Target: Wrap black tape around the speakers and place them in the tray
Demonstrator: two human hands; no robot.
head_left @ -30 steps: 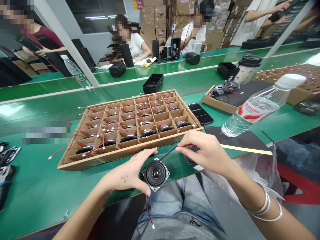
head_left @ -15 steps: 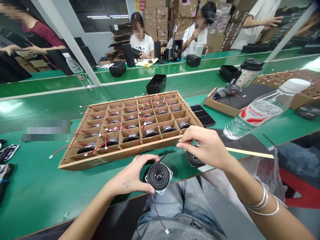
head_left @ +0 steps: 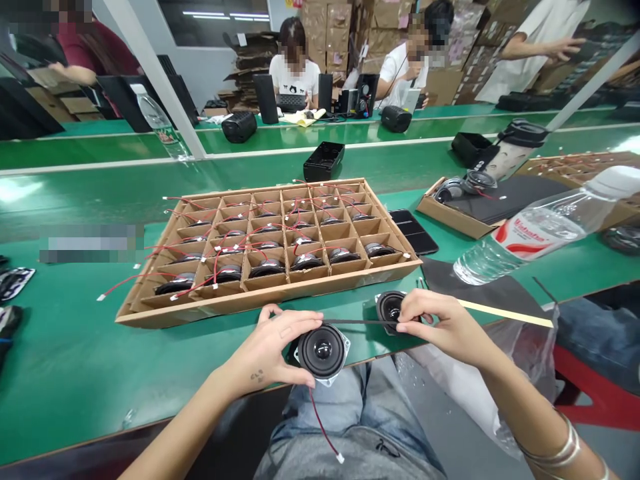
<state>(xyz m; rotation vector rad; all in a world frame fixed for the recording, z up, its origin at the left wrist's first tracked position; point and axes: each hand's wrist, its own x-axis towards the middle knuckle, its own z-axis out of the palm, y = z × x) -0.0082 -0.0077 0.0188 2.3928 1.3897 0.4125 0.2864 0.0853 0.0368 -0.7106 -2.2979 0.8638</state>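
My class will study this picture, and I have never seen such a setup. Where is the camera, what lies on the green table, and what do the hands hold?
No machine here: the camera sits on a person's head and looks down at their own bare hands. The left hand grips a round speaker at the edge of the green table; a red wire hangs from it. The right hand pinches a thin black strip that reaches across to that speaker, beside a second speaker. Behind them lie a cardboard tray of compartments with more speakers, a dark phone and a water bottle. Other people work farther back.
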